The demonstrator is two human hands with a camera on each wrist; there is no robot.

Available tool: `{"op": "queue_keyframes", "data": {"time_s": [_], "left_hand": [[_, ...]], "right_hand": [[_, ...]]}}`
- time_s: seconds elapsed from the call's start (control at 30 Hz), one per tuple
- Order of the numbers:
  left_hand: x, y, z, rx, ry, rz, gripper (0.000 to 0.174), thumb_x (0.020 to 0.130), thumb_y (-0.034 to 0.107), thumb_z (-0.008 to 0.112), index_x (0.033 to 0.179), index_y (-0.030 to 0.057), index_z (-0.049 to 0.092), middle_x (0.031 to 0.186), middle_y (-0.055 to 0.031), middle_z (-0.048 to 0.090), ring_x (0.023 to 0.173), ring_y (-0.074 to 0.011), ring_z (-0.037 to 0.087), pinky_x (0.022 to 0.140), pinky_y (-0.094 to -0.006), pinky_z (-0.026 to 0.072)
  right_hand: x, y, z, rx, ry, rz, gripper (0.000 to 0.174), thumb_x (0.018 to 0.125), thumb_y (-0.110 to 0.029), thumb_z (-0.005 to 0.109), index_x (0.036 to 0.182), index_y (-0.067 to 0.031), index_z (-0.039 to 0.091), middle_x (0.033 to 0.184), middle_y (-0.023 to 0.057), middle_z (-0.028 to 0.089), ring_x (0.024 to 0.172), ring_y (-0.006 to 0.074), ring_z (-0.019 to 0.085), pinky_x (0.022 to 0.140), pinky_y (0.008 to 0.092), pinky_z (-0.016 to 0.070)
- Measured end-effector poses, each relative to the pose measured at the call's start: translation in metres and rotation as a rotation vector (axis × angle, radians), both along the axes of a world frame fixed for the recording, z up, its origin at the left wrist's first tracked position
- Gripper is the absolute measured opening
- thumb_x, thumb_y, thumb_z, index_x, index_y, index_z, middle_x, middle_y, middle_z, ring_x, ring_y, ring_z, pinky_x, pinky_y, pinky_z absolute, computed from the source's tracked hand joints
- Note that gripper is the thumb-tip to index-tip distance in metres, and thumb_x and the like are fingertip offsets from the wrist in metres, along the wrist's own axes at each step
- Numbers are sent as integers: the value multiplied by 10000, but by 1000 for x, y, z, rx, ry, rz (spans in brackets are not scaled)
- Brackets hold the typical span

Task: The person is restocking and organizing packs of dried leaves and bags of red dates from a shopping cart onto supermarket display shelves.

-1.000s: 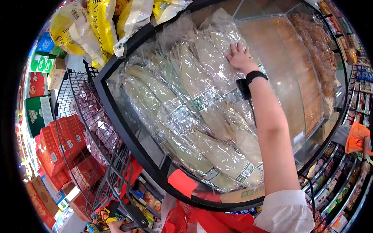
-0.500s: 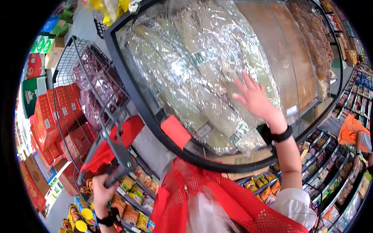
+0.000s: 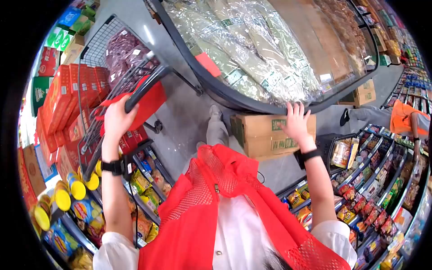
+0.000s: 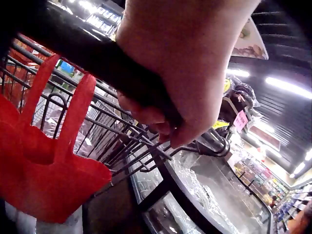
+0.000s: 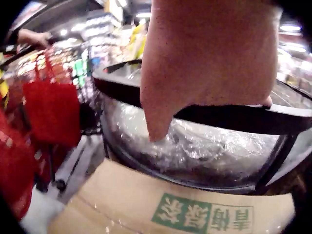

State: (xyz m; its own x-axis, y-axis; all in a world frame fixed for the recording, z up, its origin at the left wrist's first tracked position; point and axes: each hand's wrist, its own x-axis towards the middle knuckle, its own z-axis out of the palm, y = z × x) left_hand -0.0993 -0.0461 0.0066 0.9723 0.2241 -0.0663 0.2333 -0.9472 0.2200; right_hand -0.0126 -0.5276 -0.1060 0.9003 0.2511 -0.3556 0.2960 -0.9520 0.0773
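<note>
My left hand (image 3: 118,118) grips the dark handle (image 3: 148,89) of a wire shopping cart (image 4: 131,139). From the cart near this hand hangs a red bag (image 4: 53,170). My right hand (image 3: 298,123) rests on the black rim (image 3: 252,105) of a display bin, fingers spread over the edge. In the right wrist view its thumb points down on the rim's outer side. Inside the bin lie long pale goods in clear plastic packs (image 3: 252,54), with labels, just beyond the right fingertips.
Purple bagged goods (image 3: 130,51) sit in the cart. Red boxes (image 3: 58,112) are stacked left of it. A cardboard box (image 3: 265,135) stands on the floor under the bin's front edge. Snack shelves (image 3: 369,180) line the near right side; a person in an orange vest (image 3: 402,119) is beyond.
My right hand has left the plastic packs and come back to the bin's near rim. The bin now appears farther off. My left hand stays on the cart handle.
</note>
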Motion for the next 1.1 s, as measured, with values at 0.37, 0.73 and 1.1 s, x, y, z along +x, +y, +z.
{"op": "queue_keyframes", "data": {"time_s": [0.37, 0.73, 1.1], "left_hand": [[-88, -74, 11, -126, -13, -68, 207, 713, 234, 640, 794, 49, 594, 679, -181, 586, 677, -345, 586, 601, -426, 462], [-137, -155, 9, -69, 20, -133, 153, 704, 210, 594, 790, 84, 597, 663, -134, 599, 651, -307, 593, 586, -414, 470], [-183, -205, 14, -31, 62, 24, 230, 652, 317, 654, 686, 95, 604, 614, -146, 582, 608, -319, 587, 555, -422, 468]], "right_hand": [[11, 17, 5, -189, 168, -156, 998, 665, -411, 693, 1377, -71, 82, 1414, 197, 125, 1318, 378, 69, 1005, 602, 131], [9, 15, 11, -144, 201, -116, 945, 692, -352, 665, 1378, -67, 79, 1418, 203, 109, 1316, 400, 51, 1007, 609, 94], [-36, -57, -4, 264, -79, 215, 809, 758, -288, 624, 1381, -97, 145, 1435, 157, 115, 1313, 347, 147, 1003, 585, 178]]}}
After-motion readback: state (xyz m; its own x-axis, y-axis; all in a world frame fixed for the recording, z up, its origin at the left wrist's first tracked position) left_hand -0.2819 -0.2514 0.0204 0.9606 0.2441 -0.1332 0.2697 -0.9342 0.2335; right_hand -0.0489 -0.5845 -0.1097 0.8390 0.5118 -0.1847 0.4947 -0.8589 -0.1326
